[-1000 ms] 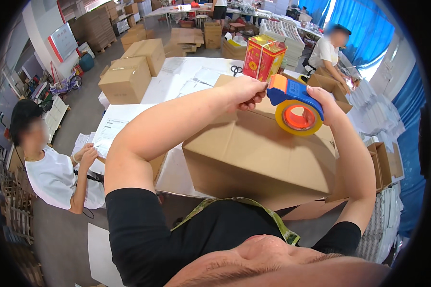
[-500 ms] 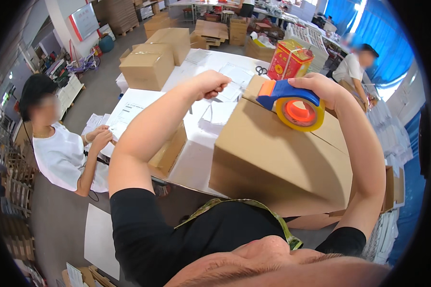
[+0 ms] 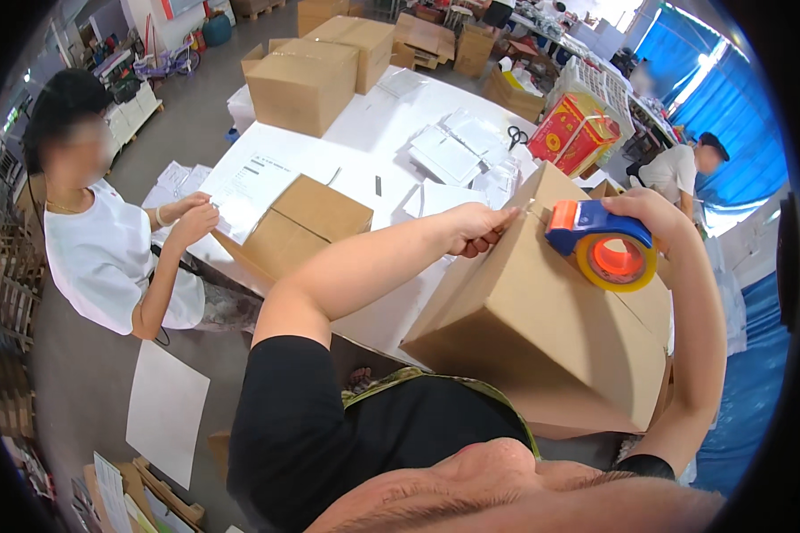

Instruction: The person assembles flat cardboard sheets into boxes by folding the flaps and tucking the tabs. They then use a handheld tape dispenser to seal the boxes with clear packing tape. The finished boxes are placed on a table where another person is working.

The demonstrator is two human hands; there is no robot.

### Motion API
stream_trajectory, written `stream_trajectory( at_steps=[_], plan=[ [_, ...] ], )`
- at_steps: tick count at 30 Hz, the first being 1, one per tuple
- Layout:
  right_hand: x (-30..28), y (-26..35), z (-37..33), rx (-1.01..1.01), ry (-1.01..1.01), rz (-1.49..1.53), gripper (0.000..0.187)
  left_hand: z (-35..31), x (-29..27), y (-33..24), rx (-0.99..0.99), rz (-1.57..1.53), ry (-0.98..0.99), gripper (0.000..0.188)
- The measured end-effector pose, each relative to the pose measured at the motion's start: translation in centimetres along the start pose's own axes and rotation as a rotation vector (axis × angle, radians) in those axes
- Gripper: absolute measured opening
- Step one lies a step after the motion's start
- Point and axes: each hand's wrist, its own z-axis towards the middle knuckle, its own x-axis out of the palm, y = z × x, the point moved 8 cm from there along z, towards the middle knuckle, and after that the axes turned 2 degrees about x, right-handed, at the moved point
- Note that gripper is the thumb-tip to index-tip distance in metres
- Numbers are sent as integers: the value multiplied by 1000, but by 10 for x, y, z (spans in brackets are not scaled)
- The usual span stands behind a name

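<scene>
My right hand (image 3: 647,211) grips a blue tape dispenser (image 3: 596,220) with an orange front and a yellow-rimmed roll of tape. It rests at the top of a large brown cardboard box (image 3: 542,324), by the seam between the flaps. My left hand (image 3: 478,231) is closed in a pinch at the box's left upper edge. A shiny bit of clear tape (image 3: 530,207) shows between its fingertips and the dispenser; how far it sticks to the cardboard is hard to see.
A smaller carton (image 3: 298,222) lies on the white table (image 3: 364,147), with two stacked-looking cartons (image 3: 302,89) behind. White sheets (image 3: 458,147), black scissors (image 3: 517,136) and a red box (image 3: 573,133) are beyond my hands. A co-worker (image 3: 107,249) stands at left, another (image 3: 680,173) far right.
My left hand has come right and down to the box's left edge, closer to the dispenser. The view has shifted, and the large box now appears more turned.
</scene>
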Motion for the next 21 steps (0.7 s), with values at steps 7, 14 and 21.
stream_trajectory(
  at_steps=[7,14,21],
  plan=[
    [-3,-13,6,-12,5,58,32,-3,4,2,9,71,-6,57],
    [-9,-17,10,-11,-51,109,35,-3,-18,43,-170,185,71,58],
    [-7,-26,15,20,85,74,35,-69,4,-34,1272,241,-186,61]
  ],
)
